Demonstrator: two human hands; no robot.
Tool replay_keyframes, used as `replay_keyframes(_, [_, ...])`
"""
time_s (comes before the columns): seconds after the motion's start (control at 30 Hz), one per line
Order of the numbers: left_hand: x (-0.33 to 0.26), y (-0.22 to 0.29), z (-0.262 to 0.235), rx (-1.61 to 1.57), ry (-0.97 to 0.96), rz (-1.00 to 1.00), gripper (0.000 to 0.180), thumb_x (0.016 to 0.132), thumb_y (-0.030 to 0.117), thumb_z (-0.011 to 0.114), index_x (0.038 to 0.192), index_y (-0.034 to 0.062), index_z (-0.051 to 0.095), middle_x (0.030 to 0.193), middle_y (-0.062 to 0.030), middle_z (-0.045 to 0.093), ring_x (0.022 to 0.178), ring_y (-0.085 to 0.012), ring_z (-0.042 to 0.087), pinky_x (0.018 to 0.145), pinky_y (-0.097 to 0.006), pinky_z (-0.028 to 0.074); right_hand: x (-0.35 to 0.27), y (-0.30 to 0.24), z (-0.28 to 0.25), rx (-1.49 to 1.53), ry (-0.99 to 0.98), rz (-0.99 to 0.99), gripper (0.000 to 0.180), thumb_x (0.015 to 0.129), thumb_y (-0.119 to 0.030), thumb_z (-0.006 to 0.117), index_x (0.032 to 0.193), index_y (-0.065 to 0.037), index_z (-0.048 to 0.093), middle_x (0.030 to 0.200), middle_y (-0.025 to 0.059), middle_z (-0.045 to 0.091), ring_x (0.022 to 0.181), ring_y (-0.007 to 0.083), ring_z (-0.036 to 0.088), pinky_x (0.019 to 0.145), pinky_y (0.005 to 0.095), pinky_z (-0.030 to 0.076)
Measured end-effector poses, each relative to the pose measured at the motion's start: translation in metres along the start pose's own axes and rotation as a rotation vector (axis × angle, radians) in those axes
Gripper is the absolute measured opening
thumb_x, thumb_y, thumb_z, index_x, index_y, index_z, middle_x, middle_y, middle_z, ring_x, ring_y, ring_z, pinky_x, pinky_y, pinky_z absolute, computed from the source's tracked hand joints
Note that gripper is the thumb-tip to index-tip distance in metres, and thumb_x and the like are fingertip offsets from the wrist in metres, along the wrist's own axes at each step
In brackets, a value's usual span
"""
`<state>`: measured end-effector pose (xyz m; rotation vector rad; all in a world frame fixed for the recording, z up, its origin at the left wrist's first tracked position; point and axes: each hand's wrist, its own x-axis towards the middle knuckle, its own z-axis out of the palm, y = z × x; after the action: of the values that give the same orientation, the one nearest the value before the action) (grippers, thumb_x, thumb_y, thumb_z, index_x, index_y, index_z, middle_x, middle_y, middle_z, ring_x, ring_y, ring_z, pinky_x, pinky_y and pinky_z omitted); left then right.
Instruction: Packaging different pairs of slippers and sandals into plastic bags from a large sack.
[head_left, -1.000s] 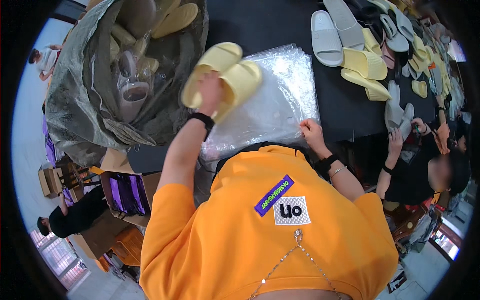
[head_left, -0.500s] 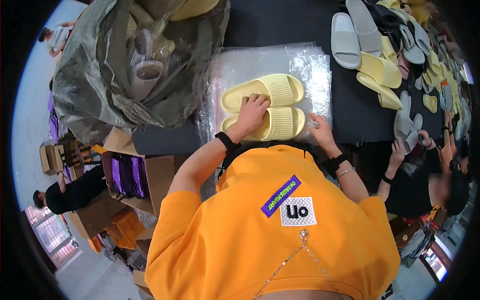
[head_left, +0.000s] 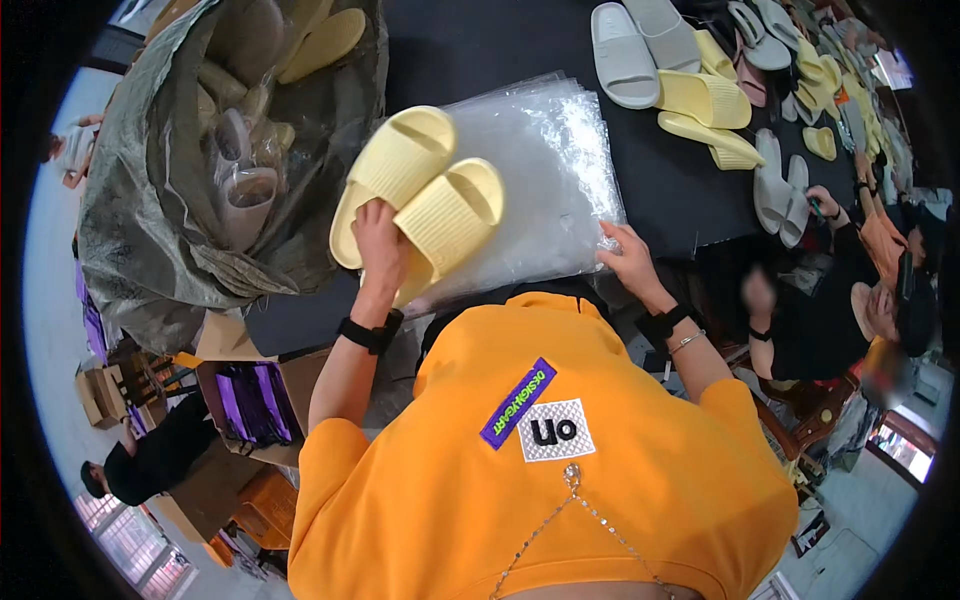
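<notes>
A pair of pale yellow slide sandals (head_left: 452, 213) is gripped by my left hand (head_left: 383, 250), whose fingers reach into the openings behind the straps. The pair is tilted, toes pointing to the far right, over the left part of a stack of clear plastic bags (head_left: 535, 165). My right hand (head_left: 632, 262) is at the stack's near right corner, with thumb and fingers closed on the edge of a plastic bag. How many layers it pinches cannot be made out.
A big grey-green woven sack (head_left: 135, 215) with bagged slides stands at the left. Loose grey and yellow slides (head_left: 703, 98) lie on the dark table (head_left: 470, 45) to the right. A co-worker (head_left: 825, 325) handles grey slides there. An open carton (head_left: 290, 385) holds purple packages.
My left hand has lifted the yellow slides off the bags' middle, moving them left and turning their toes away. My right hand stays at the bags' corner. The view has shifted.
</notes>
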<state>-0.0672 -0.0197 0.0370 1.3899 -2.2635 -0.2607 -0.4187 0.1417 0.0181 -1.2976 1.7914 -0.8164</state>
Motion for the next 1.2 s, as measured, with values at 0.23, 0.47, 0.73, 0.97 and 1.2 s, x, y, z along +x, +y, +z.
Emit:
replay_keyframes(0.23, [-0.014,0.045,0.045,0.118,-0.191,0.159,0.027,0.066,0.008,0.059,0.092,0.0058,0.054,0.1,-0.0064,0.053,0.098,-0.026,0.046,0.079,-0.041,0.035,0.007,-0.005,0.019,-0.864,0.21,-0.338,0.063,0.069,-0.041,0.067,0.123,-0.015,0.05,0.138,0.0159,0.026,0.128,0.0369,0.02,0.098,0.0592,0.015])
replay_keyframes(0.47, [-0.026,0.03,0.061,0.052,-0.201,0.13,0.027,0.064,0.005,0.057,0.091,0.0056,0.053,0.1,-0.0072,0.053,0.096,-0.0272,0.046,0.077,-0.04,0.035,0.023,0.027,0.054,-0.799,-0.126,-0.305,0.083,0.071,-0.062,0.056,0.138,-0.022,0.029,0.146,0.0181,0.01,0.134,0.0373,0.003,0.101,0.0616,0.002])
replay_keyframes(0.73, [0.057,0.117,0.073,-0.189,-0.192,0.289,0.022,0.064,0.006,0.055,0.085,0.0042,0.052,0.091,-0.0106,0.053,0.091,-0.0298,0.048,0.073,-0.042,0.038,0.03,0.05,0.059,-0.572,-0.121,-0.385,0.075,0.068,-0.064,0.056,0.128,-0.02,0.046,0.141,0.0124,0.025,0.131,0.0347,0.015,0.098,0.0643,0.004])
replay_keyframes(0.97, [0.102,0.087,0.137,0.036,-0.25,0.301,0.022,0.07,0.008,0.053,0.092,0.0083,0.056,0.096,-0.0071,0.055,0.095,-0.0258,0.049,0.076,-0.042,0.039,0.026,0.027,0.056,-0.794,-0.11,-0.265,0.076,0.068,-0.059,0.061,0.131,-0.023,0.04,0.141,0.0171,0.023,0.131,0.037,0.014,0.1,0.062,0.004])
replay_keyframes(1.2, [0.138,-0.029,0.103,0.285,-0.158,-0.022,0.023,0.076,0.01,0.051,0.099,0.0084,0.055,0.102,-0.008,0.056,0.1,-0.0286,0.049,0.08,-0.048,0.04,0.028,0.025,0.055,-0.76,-0.124,-0.275,0.084,0.067,-0.061,0.062,0.136,-0.024,0.031,0.143,0.0198,0.017,0.133,0.0394,0.006,0.1,0.0609,0.001])
